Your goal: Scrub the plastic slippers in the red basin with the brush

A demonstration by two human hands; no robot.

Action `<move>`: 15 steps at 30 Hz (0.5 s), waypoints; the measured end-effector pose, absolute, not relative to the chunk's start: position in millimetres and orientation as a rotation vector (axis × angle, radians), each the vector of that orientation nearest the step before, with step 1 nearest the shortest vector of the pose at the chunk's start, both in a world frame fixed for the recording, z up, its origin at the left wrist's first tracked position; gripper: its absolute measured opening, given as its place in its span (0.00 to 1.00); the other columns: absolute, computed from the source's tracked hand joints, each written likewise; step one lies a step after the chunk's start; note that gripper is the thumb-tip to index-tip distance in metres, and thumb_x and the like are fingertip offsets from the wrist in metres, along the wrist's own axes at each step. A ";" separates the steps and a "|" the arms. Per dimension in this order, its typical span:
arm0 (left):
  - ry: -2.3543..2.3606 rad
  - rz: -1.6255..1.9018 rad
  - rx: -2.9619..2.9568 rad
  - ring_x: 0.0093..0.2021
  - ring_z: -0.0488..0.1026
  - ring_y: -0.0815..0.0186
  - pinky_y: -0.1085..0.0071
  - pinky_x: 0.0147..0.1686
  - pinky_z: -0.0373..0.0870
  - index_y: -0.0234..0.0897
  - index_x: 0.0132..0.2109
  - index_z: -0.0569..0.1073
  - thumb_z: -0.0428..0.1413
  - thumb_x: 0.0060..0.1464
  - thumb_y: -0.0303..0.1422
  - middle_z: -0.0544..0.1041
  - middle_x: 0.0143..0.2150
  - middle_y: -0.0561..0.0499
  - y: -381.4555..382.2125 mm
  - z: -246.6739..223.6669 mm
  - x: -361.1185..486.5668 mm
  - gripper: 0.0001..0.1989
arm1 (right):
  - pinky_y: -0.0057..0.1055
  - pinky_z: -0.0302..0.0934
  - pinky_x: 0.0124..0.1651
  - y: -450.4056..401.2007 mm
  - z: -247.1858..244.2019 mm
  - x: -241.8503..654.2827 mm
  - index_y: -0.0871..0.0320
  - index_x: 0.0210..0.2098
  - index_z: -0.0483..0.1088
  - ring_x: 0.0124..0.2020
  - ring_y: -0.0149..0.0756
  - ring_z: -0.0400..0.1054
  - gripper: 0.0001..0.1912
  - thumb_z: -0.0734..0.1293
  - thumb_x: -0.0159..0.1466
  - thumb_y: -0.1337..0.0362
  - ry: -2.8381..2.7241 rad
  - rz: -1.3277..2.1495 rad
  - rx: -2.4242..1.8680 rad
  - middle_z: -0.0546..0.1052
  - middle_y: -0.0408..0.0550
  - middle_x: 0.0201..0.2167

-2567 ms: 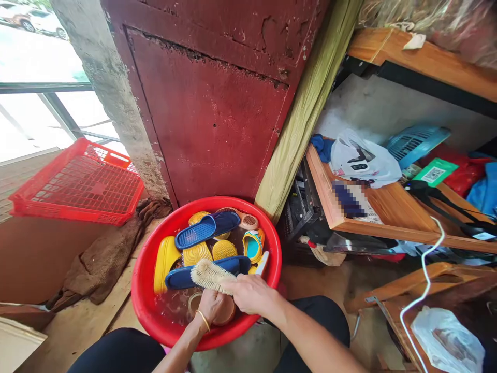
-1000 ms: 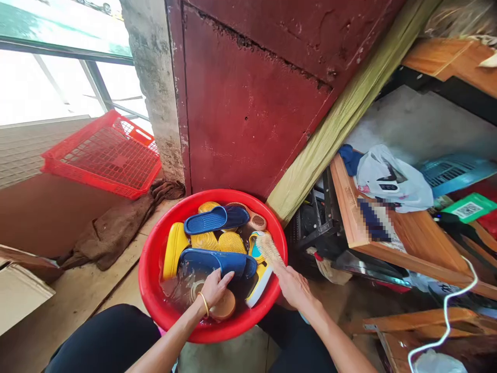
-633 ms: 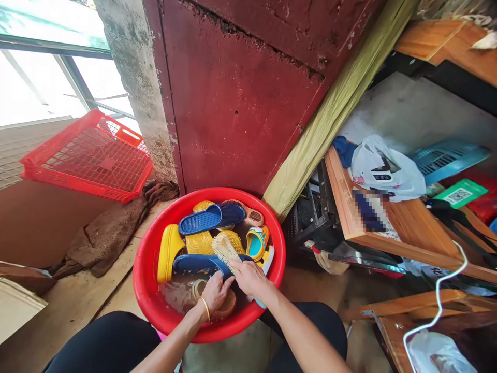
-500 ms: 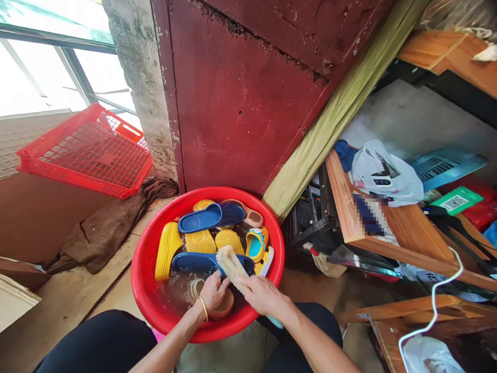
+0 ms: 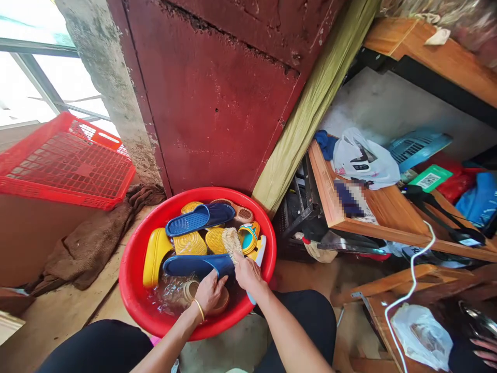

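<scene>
A red plastic basin (image 5: pixel 126 290) sits on the floor, holding shallow water and several slippers. My right hand (image 5: pixel 246 272) grips a wooden-backed bristle brush (image 5: pixel 232 242), whose pale bristles point up beside a yellow slipper (image 5: pixel 215 241). My left hand (image 5: pixel 209 292) lies low in the basin, fingers curled on the edge of a navy slide (image 5: pixel 194 266). Under that hand is a tan slipper (image 5: pixel 220 306), partly hidden. Farther back lie another navy slide (image 5: pixel 198 218), a yellow clog (image 5: pixel 155 263) and a teal-and-yellow sandal (image 5: pixel 248 238).
A red metal panel (image 5: pixel 209 109) rises behind the basin. To the left are a red plastic crate (image 5: pixel 66 166) and a brown cloth (image 5: pixel 85 248). A wooden shelf (image 5: pixel 373 207) with a white plastic bag (image 5: pixel 363 160) stands right. Another person's fingers (image 5: pixel 483 349) show at the lower right.
The brush has moved left and tilted upright, closer to my left hand. The view has swung, shifting the scene left, and another person's fingers have appeared at the lower right.
</scene>
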State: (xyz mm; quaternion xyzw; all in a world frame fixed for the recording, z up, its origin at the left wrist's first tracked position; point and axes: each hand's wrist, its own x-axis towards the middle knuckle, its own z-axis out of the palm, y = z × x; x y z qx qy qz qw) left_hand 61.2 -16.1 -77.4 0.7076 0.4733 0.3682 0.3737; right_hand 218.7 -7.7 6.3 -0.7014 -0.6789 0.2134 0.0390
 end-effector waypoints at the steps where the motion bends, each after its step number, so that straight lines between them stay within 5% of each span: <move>1: 1.200 0.944 1.833 0.46 0.80 0.54 0.58 0.50 0.76 0.41 0.45 0.76 0.50 0.59 0.41 0.83 0.45 0.43 -16.6 -75.8 61.9 0.15 | 0.37 0.65 0.57 -9.8 1.9 220.6 0.57 0.69 0.59 0.55 0.45 0.73 0.30 0.56 0.68 0.71 -2.027 0.645 -2.163 0.79 0.58 0.52; 8: 1.274 1.083 1.939 0.35 0.78 0.58 0.63 0.40 0.74 0.42 0.33 0.77 0.49 0.62 0.47 0.81 0.31 0.47 -13.6 -38.4 57.3 0.19 | 0.38 0.59 0.65 -26.1 -2.1 248.4 0.58 0.67 0.62 0.63 0.39 0.65 0.28 0.55 0.68 0.69 -1.797 0.555 -1.903 0.70 0.53 0.63; 15: 1.325 1.148 1.605 0.38 0.77 0.57 0.63 0.43 0.74 0.40 0.35 0.79 0.54 0.57 0.50 0.83 0.37 0.47 2.8 -11.0 30.3 0.20 | 0.35 0.57 0.66 -41.6 32.3 252.6 0.55 0.67 0.64 0.64 0.38 0.65 0.29 0.58 0.67 0.68 -1.943 0.728 -1.539 0.70 0.49 0.64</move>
